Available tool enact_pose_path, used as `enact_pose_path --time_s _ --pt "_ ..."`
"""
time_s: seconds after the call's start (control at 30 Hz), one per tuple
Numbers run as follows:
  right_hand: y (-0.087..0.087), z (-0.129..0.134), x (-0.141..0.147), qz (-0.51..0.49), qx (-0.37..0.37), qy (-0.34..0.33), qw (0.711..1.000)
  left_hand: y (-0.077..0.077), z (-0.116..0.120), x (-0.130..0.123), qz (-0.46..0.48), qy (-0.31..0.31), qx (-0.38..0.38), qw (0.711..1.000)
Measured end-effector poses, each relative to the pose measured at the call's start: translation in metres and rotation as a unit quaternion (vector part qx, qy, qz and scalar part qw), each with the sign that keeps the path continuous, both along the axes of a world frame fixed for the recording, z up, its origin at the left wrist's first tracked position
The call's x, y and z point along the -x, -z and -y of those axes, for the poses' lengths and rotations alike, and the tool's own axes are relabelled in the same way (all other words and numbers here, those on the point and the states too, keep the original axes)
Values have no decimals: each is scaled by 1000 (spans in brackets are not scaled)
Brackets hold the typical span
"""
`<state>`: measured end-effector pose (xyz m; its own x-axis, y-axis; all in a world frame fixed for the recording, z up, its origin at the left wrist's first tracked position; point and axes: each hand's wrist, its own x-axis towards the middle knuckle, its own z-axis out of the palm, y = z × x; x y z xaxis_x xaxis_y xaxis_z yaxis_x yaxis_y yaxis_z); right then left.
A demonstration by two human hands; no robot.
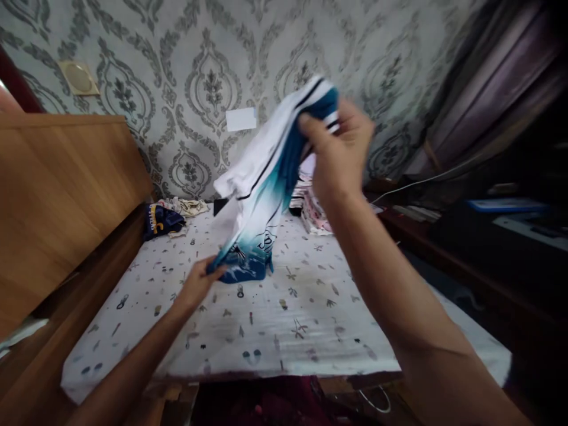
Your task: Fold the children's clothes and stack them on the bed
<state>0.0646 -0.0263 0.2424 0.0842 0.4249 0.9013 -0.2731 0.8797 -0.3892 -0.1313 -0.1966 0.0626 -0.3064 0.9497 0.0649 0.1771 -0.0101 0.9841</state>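
A white and teal-blue shirt point(261, 195) with black stripes hangs stretched between my two hands, above the patterned white sheet point(293, 331). High on the right, my right hand point(339, 145) pinches its striped upper end between thumb and fingers. Lower down, my left hand point(200, 281) grips the dark blue edge near the sheet. The cloth is partly blurred by motion, and black lettering shows near its lower part. Whether the lower edge touches the sheet, I cannot tell.
Behind the shirt stands a stack of folded clothes point(315, 213), partly hidden. A navy garment point(163, 220) lies crumpled at the back left beside a cream cloth point(190, 206). A wooden panel point(66, 207) borders the left; a dark shelf point(488, 260) runs along the right.
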Motion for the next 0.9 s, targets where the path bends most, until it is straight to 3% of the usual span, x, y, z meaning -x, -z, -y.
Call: enact_pose_path --time_s 0.13,0.23,0.33,0.4,0.47,0.53,0.67,0.7,0.77,0.83,0.9 --pt "-21 10 -68 -87 -50 35 994 -74 22 34 -101 -156 -123 975" --pt "-26 27 -96 -91 -107 73 987 -126 37 35 -74 -196 -245 947" --pt "-22 37 -106 -79 -138 118 980 -156 42 21 -62 -194 -299 932" --pt "-14 35 -108 -72 -123 135 981 -158 39 17 -53 -201 -295 933" --pt "1 24 -105 -52 -82 165 982 -148 29 23 -35 -197 -251 947" --pt "28 3 -96 -14 -21 211 977 -128 12 40 -14 -179 -182 967" --pt "108 -59 -56 126 160 258 945 -69 -40 92 -39 -178 -30 983" --pt "130 -75 -44 184 207 264 924 -53 -54 104 -72 -183 12 980" --pt "173 -99 -24 362 319 281 829 -19 -76 126 -152 -208 88 962" --pt "209 -110 -13 431 360 278 779 11 -88 143 -189 -223 125 948" --pt "233 -112 -10 466 365 267 760 36 -89 156 -198 -229 136 943"
